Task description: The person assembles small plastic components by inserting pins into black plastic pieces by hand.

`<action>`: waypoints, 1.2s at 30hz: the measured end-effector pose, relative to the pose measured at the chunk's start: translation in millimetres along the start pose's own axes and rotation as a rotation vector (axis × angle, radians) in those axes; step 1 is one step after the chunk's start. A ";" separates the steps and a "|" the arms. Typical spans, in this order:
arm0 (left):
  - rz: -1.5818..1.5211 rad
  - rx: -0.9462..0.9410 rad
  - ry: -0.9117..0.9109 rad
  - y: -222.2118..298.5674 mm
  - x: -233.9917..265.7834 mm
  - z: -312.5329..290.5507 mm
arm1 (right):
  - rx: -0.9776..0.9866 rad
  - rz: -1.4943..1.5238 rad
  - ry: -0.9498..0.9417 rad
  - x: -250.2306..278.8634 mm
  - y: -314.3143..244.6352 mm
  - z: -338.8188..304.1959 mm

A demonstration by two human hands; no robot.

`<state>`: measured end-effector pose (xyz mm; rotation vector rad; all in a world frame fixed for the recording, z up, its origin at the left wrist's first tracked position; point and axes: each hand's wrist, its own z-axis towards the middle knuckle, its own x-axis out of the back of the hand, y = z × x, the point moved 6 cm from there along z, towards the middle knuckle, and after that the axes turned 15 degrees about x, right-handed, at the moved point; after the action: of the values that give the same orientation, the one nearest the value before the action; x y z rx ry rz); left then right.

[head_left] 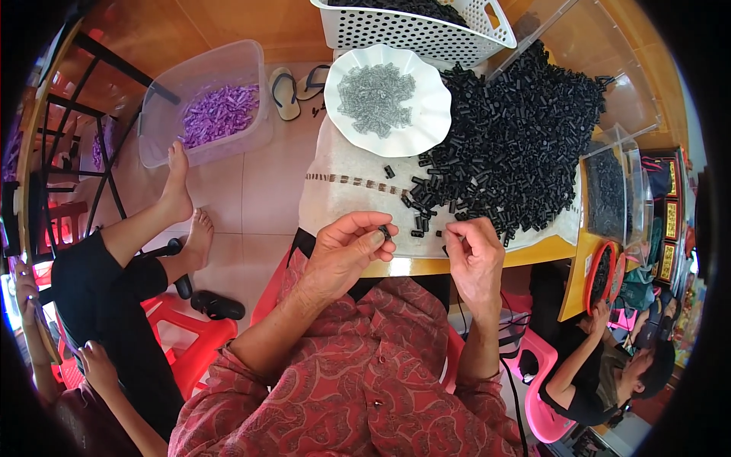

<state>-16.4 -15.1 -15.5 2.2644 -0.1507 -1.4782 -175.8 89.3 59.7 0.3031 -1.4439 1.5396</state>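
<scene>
My left hand (346, 251) pinches a small black plastic piece (386, 231) between thumb and fingers, just above the table's near edge. To its right, my right hand (476, 255) is closed with thumb and fingertips together. Something tiny may be in that pinch, but I cannot make it out. A large heap of small black plastic pieces (518, 145) spreads over the cloth-covered table beyond my right hand. A few loose ones lie between the heap and my hands. Left of the heap, a white wavy-rimmed plate (430, 129) carries many small clear pieces (375, 97).
A white perforated basket (419, 38) of black pieces stands behind the plate. Clear bins (609, 183) stand at the right. A clear tub (205, 141) with purple pieces sits on the floor at left. One person (114, 305) sits at left, another (601, 373) at right.
</scene>
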 end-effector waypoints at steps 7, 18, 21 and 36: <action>0.014 -0.005 0.016 1.0 -1.2 -1.6 | 0.114 -0.135 -0.002 -17.4 -3.6 20.4; 0.006 -0.012 -0.015 1.0 -2.3 0.3 | 0.047 -0.059 0.027 -15.6 0.0 17.9; -0.034 -0.021 -0.074 0.8 -5.1 -0.9 | -0.069 0.181 0.051 -15.7 2.1 9.7; -0.082 0.003 -0.096 -1.8 -6.4 -1.1 | -0.097 0.623 0.040 -29.3 -13.9 0.6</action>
<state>-18.4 -11.1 -10.5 2.2265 -0.0892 -1.6312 -150.8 72.8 47.2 -0.2639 -1.6654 1.9352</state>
